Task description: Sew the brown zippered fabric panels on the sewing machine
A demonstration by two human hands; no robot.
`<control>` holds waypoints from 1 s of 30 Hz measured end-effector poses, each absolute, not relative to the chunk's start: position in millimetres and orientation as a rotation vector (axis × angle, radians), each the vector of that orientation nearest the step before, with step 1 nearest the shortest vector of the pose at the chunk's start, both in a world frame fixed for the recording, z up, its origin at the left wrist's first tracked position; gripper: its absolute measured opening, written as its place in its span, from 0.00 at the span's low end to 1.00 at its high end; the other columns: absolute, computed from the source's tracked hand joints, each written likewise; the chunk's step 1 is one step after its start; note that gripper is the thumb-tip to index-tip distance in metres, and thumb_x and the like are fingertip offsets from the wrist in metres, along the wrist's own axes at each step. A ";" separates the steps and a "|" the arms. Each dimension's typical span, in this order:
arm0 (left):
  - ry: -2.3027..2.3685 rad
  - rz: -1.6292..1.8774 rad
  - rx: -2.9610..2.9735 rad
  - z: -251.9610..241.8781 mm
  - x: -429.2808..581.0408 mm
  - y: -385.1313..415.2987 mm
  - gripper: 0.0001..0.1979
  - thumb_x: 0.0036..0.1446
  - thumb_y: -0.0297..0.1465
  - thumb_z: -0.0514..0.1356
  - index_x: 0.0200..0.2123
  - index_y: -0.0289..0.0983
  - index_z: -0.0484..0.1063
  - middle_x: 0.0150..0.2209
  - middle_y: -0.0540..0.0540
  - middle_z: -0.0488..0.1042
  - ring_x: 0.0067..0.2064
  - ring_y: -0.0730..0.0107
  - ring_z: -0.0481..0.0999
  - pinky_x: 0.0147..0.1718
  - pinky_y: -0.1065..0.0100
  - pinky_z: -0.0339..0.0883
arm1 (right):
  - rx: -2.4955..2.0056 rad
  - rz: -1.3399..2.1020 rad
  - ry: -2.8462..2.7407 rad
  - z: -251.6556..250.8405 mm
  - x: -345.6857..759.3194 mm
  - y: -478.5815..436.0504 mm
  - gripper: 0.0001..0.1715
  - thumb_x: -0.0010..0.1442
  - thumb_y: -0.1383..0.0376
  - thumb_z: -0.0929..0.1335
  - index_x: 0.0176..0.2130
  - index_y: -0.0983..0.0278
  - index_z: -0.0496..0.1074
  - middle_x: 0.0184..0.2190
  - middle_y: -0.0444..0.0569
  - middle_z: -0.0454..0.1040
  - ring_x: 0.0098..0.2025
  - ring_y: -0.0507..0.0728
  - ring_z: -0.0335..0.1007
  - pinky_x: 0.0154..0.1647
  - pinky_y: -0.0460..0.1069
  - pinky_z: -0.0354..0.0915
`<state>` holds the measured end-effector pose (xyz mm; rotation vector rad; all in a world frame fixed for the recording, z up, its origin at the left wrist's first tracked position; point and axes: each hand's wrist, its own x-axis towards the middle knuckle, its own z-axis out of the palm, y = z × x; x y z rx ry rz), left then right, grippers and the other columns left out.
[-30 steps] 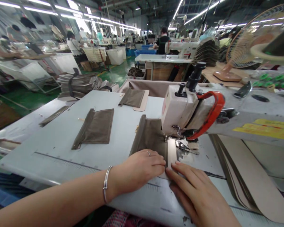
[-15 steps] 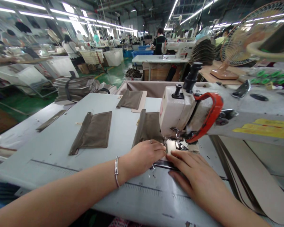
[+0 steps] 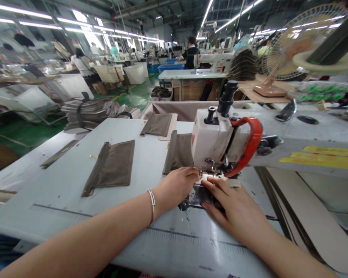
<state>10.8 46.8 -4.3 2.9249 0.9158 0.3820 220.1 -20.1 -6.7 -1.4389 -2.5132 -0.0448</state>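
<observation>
A white sewing machine head (image 3: 207, 135) with a red lever (image 3: 249, 146) stands over the work in the head view. A brown fabric piece (image 3: 182, 152) lies left of it, its near part hidden by my hand and the machine. My left hand (image 3: 178, 188) is closed at the piece's near edge, fingertips pinched together beside the needle area; the exact grip is partly hidden. My right hand (image 3: 234, 202) lies with fingers stretched out over a pale surface at the presser foot. Under and between the hands shows a dark metal plate (image 3: 197, 195).
Two more brown fabric pieces, one left (image 3: 114, 164) and one farther back (image 3: 157, 124), lie on the tabletop (image 3: 60, 181). Stacked pieces (image 3: 87, 110) stand beyond its left edge. Long pale panels (image 3: 313, 208) lie at right. A fan (image 3: 295, 50) stands behind. People work in the background.
Both hands have moved slightly forward, closer to the presser foot, and more of the dark metal plate shows below them. The view has shifted a little. The loose fabric pieces lie as before.
</observation>
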 end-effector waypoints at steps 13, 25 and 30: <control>1.074 0.479 2.825 5.1 14.9 44.6 0.11 0.61 0.20 0.55 0.43 0.34 0.74 0.47 0.45 0.76 0.50 0.65 0.74 0.53 0.66 0.67 | -1.441 0.025 -2.453 -5.0 213.5 -22.4 0.30 0.65 0.56 0.63 0.63 0.62 0.60 0.58 0.53 0.65 0.53 0.65 0.62 0.51 0.63 0.61; 1.044 0.459 2.820 8.3 13.2 42.4 0.12 0.60 0.20 0.55 0.44 0.34 0.74 0.48 0.45 0.76 0.51 0.66 0.73 0.55 0.66 0.66 | -1.455 0.066 -2.402 -2.6 209.3 -26.3 0.27 0.64 0.57 0.64 0.60 0.63 0.64 0.54 0.53 0.68 0.51 0.65 0.63 0.52 0.63 0.61; 0.992 0.483 2.832 2.0 8.9 44.8 0.14 0.60 0.19 0.54 0.45 0.35 0.74 0.50 0.45 0.75 0.52 0.67 0.73 0.57 0.66 0.65 | -1.401 0.092 -2.422 8.0 219.2 -38.0 0.19 0.65 0.59 0.64 0.53 0.60 0.70 0.51 0.49 0.72 0.51 0.60 0.65 0.55 0.58 0.62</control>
